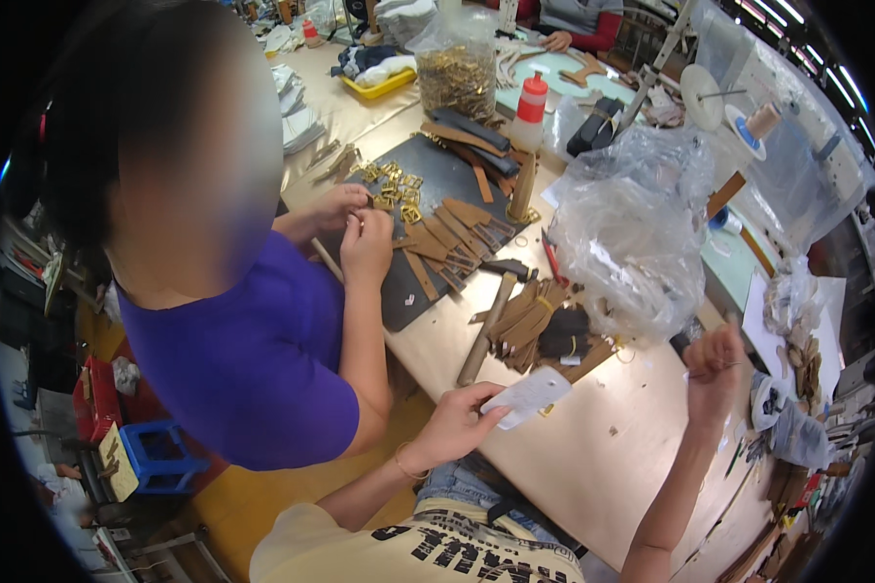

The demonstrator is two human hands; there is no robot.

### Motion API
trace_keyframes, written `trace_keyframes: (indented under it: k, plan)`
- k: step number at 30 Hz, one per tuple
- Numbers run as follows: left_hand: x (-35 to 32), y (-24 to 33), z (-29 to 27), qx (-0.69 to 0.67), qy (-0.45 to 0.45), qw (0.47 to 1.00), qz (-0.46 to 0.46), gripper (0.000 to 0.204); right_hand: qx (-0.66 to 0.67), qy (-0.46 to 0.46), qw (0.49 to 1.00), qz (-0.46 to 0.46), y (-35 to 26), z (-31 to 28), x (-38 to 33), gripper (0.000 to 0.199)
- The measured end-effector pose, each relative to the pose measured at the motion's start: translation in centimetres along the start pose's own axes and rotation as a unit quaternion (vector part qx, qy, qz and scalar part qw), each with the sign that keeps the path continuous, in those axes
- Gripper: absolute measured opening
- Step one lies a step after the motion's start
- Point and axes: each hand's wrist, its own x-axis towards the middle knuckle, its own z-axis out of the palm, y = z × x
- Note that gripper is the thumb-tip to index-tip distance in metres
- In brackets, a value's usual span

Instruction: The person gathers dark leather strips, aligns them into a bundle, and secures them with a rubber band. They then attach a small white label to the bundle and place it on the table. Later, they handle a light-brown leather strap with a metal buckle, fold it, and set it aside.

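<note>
Fingers of the left hand (pixel 454 420) pinch a small white piece (pixel 527 394), thumb on top and the other fingers curled beneath it, so the piece sticks out to the right just above the near edge of the tan table (pixel 593 457). A thin bracelet sits on that wrist.

Left of this, a co-worker in a purple shirt (pixel 253 360) leans over the table; that person's two hands (pixel 360 228) are close together over a dark mat (pixel 428 233), the fingers closed on something too small to tell. On the mat lie brown leather straps (pixel 447 243) and a scatter of brass buckles (pixel 394 189).

Right of the white piece, a wooden-handled hammer (pixel 486 325) lies slanted on the table, and just beside it a bundle of brown straps (pixel 530 321) held with a rubber band. Behind these rests a big crumpled clear plastic bag (pixel 632 233). Far back stand a red-capped bottle (pixel 530 112) and a bag of brass hardware (pixel 455 73).

On the right, the right hand (pixel 715 364) is raised, fingers pressed together, pinching something thin; what it is cannot be told.
</note>
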Motion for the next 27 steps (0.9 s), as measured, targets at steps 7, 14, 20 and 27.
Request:
trace_keyframes:
  k: [7, 14, 20, 27]
  plan:
    - [2.0, 2.0, 2.1, -0.300, 0.051, 0.949, 0.088, 0.019, -0.416, -0.165, 0.877, 0.177, 6.5, 4.4, -1.9, 0.052]
    - [0.6, -0.8, 4.5, 0.018, 0.278, 0.923, 0.267, 0.036, -0.612, -0.146, 0.775, 0.056, 4.6, 11.1, 4.6, 0.011]
    - [-5.2, -10.3, 8.0, 0.209, 0.185, 0.911, 0.303, 0.025, -0.473, -0.274, 0.817, -0.185, 2.4, 16.3, 22.5, 0.028]
    - [-3.6, -15.5, 8.8, 0.311, 0.148, 0.845, 0.409, 0.028, -0.595, -0.237, 0.756, 0.137, 17.8, 6.2, 33.5, 0.036]
